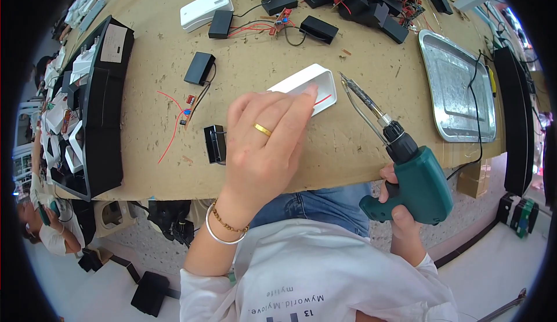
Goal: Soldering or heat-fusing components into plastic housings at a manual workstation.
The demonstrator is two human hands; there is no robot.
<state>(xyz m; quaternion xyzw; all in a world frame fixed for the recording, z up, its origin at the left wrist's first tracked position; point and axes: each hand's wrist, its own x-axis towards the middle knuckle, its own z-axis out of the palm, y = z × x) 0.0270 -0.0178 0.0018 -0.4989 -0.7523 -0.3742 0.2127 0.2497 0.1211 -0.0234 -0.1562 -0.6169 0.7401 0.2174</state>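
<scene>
My left hand (264,139) is closed over a white plastic case (299,80) on the table, open side up. Its fingertips reach into the case, where a short red wire (324,99) shows; whether they pinch the wire cannot be seen. In my right hand (400,212) is a green pistol-grip soldering gun (426,185). The metal tip points up and left, just right of the case and apart from it. Beside my left wrist lies an open black box (215,144). Farther left is a small circuit board (186,113) with red wires and a black box (199,68) on a cable.
Black boxes (348,0) pile up at the far side, with boards and wires among them. A closed white plug-in case (206,10) lies far left. At right stands a metal tray (458,84) crossed by a black cord. A black bin (104,113) of white cases borders the left. Another person (58,229) sits beyond.
</scene>
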